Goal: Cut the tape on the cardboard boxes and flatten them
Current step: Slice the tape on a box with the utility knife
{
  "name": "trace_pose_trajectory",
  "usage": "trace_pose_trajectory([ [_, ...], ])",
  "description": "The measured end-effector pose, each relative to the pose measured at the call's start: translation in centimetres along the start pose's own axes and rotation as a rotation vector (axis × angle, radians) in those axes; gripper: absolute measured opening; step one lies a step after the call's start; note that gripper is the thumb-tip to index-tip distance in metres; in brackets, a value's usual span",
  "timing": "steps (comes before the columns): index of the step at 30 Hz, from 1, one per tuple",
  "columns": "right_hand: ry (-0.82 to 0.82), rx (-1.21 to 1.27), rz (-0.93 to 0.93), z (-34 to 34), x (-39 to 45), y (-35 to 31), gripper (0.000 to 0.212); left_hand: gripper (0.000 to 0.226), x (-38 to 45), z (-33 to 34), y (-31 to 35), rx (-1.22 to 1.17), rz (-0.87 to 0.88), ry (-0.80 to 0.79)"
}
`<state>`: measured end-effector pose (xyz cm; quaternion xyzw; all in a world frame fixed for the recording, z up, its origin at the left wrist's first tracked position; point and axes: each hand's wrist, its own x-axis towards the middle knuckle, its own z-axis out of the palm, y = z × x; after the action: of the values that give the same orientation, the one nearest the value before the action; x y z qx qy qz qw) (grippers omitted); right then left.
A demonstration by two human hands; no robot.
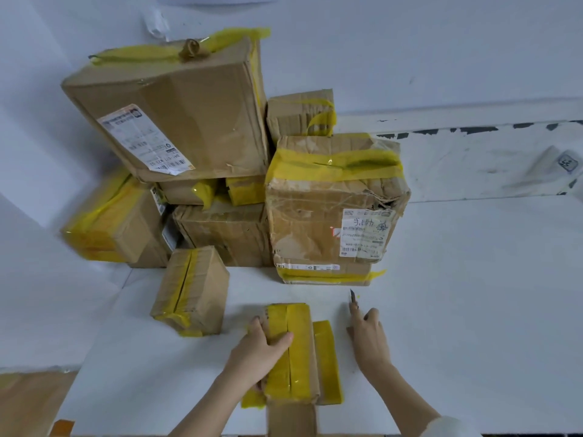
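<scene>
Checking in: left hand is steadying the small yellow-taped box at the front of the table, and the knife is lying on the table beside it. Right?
Not quite. The head view shows the left hand steadying the small yellow-taped box at the front of the table, but the knife is not lying down: the right hand holds it, blade pointing away, to the right of the box.

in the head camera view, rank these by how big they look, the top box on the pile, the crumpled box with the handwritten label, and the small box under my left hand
1. top box, largest.
2. crumpled box.
3. small box held by the left hand, smallest though nearest the camera, so likely truly smallest.
</scene>
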<state>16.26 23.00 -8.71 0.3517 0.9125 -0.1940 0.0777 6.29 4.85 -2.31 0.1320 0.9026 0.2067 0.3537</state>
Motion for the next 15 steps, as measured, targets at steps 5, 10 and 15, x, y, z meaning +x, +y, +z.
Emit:
trace_pose_trajectory([
  [5, -0.007, -0.157, 0.037, -0.8, -0.5, -1.2, 0.046, 0.098, 0.0, -0.4, -0.6, -0.169, 0.083, -0.094],
  [10, 0.134, 0.138, -0.374, -2.5, -4.2, -4.8, 0.045, 0.087, -0.4, -0.3, -0.3, -0.161, 0.118, -0.075],
  [15, -0.058, 0.012, -0.463, -2.0, -7.1, -6.2, 0.061, 0.067, -1.0, -0.4, 0.6, 0.016, 0.075, -0.005],
])
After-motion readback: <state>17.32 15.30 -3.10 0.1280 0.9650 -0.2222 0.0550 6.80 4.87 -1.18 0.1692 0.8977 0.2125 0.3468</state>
